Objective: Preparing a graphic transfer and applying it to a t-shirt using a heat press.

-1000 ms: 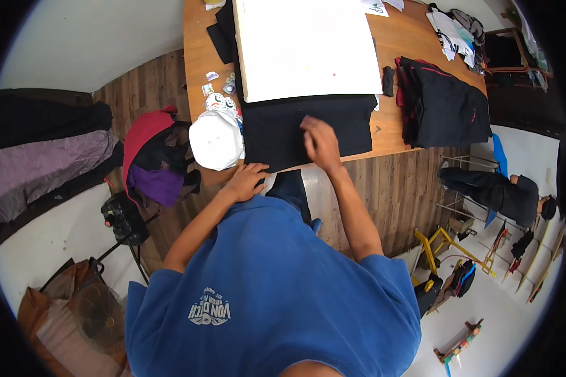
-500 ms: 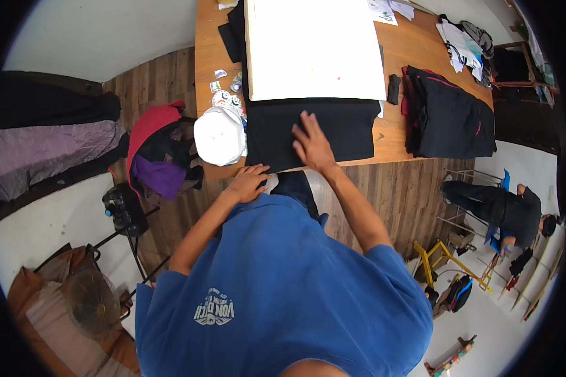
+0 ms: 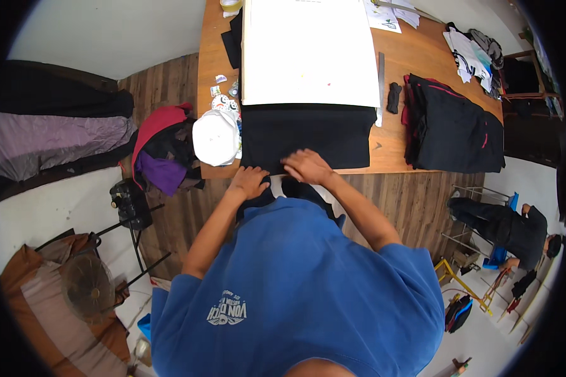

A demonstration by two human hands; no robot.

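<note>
Black cloth point(image 3: 333, 139) lies flat along the near edge of the wooden table, and its far part runs under a large white board or screen frame point(image 3: 310, 56). My left hand point(image 3: 251, 182) rests at the cloth's near left corner, fingers stretched over the table edge, holding nothing. Just to its right, my right hand point(image 3: 308, 168) lies on the near edge of the cloth. Its fingers are spread, slightly blurred at the tips, with nothing in them. A white rounded bundle point(image 3: 216, 138) sits left of the cloth, beside small round printed pieces point(image 3: 223, 102).
On the right of the table point(image 3: 393, 147) lies a stack of folded black and red garments point(image 3: 453, 125). A metal ruler point(image 3: 380, 88) and a small dark roll point(image 3: 393, 97) are beside the board. A chair with clothes point(image 3: 160, 147) stands left; another person point(image 3: 509, 229) works at far right.
My right hand has slid from the middle of the black cloth toward me, down to its near edge. The left hand stays at the near left corner. The view has shifted slightly.
</note>
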